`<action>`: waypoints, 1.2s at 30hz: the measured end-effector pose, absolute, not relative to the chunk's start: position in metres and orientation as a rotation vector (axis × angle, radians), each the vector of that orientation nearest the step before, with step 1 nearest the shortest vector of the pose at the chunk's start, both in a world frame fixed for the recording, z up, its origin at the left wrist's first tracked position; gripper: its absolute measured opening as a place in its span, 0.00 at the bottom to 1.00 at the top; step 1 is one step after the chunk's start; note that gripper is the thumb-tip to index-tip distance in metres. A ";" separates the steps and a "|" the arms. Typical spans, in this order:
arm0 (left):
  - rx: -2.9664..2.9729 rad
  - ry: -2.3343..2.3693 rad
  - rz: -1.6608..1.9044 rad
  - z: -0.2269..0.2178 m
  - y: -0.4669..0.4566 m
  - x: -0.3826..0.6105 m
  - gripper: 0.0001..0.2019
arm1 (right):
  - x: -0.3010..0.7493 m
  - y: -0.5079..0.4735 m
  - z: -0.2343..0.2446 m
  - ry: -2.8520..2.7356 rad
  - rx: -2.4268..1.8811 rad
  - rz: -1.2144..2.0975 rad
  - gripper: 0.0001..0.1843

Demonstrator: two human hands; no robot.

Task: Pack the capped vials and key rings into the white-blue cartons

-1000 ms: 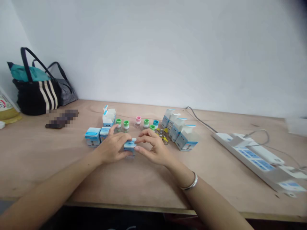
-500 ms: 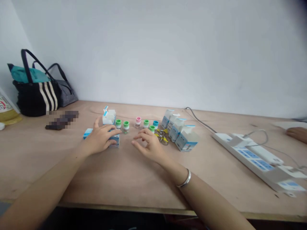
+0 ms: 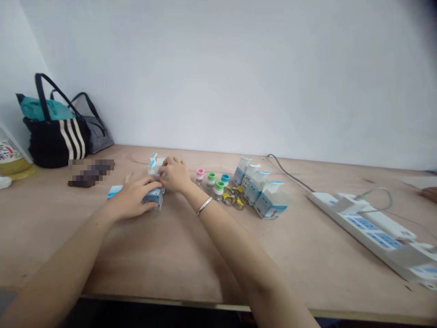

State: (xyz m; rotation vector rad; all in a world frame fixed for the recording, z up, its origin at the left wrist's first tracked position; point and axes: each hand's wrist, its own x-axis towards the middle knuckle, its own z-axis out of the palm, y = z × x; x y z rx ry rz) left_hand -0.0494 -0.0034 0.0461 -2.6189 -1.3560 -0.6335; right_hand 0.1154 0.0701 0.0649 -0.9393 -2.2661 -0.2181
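Observation:
My left hand (image 3: 136,196) lies over a blue-and-white small box (image 3: 155,199) on its side, fingers on top and thumb at its near end. Another patch of blue-and-white carton (image 3: 114,191) shows left of that hand. Behind it stands an open white carton (image 3: 154,166) with raised flaps. At this carton's right side is my right hand (image 3: 175,175), fingers bent together; whatever they hold is hidden. To the right stand small clear bottles with a pink cap (image 3: 200,173), green caps (image 3: 211,176) and a blue cap (image 3: 225,178).
Several open blue-and-white boxes (image 3: 261,193) stand in a row at right, beside yellow-and-metal ring pieces (image 3: 234,198). Farther right lies a white power strip (image 3: 368,232) with cables. Bags (image 3: 58,136) and a dark blurred object (image 3: 90,173) are at left. Another person's hand (image 3: 429,193) shows at the right edge.
My right hand has moved left from near the bottles to the open white carton, covering the two left green-capped bottles' spot. My left hand and its box have shifted slightly left.

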 end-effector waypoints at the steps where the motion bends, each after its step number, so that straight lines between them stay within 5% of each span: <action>1: -2.621 -1.366 -0.634 0.046 -0.003 -0.049 0.18 | 0.115 0.071 0.068 -2.223 -0.927 -0.199 0.06; 9: -2.578 -1.322 -0.759 0.051 -0.003 -0.046 0.20 | 0.173 0.039 0.110 -1.907 -0.822 -0.181 0.07; 16: -2.617 -1.016 -1.263 0.035 -0.018 0.015 0.20 | 0.225 -0.019 0.066 -2.197 -0.878 -0.371 0.07; 21: -2.749 -1.062 -1.275 0.012 -0.027 0.049 0.31 | 0.229 -0.031 0.044 -2.189 -0.830 -0.051 0.06; 25: -2.763 -1.095 -1.298 0.008 -0.024 0.050 0.28 | 0.231 -0.032 0.045 -2.018 -0.745 0.150 0.07; 36: -2.868 -1.119 -1.278 0.014 -0.022 0.040 0.19 | 0.277 0.026 0.025 -1.933 -1.381 -0.365 0.06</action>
